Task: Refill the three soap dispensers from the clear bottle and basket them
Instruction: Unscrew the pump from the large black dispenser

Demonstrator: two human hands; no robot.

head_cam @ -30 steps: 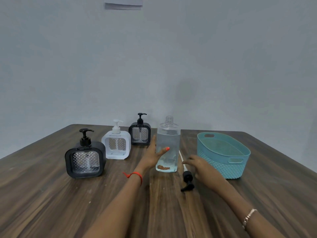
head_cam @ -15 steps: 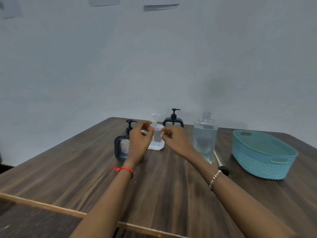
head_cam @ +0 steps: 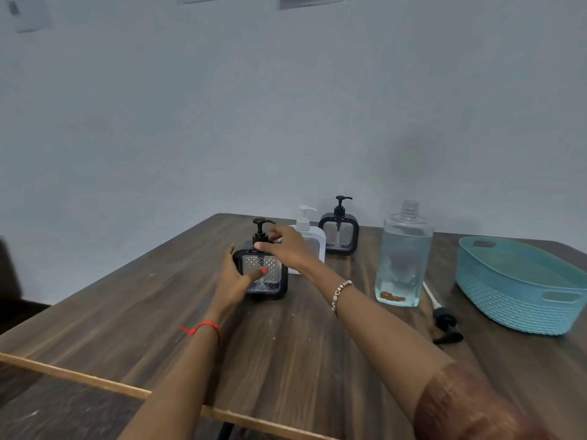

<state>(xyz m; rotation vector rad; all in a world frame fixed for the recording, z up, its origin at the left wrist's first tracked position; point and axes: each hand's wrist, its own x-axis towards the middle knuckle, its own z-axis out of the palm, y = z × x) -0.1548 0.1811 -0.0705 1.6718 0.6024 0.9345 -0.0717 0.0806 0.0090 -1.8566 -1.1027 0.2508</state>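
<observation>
Head view: fingers (head_cam: 275,234) around dispenser (head_cam: 263,274) pump.

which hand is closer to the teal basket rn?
Right. The right hand is at the pump of the nearest black dispenser, on the side toward the basket. The left hand grips that dispenser's far side, farther away.

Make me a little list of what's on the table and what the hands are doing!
Left hand: holds the body of the near black dispenser
Right hand: grip at that dispenser's pump collar
White dispenser: upright, behind the hands, pump on
Far black dispenser: upright, pump on
Clear bottle: upright, neck open, partly filled
Loose black pump: lying on the wooden table, right of the bottle
Blue basket: nothing seen inside
</observation>
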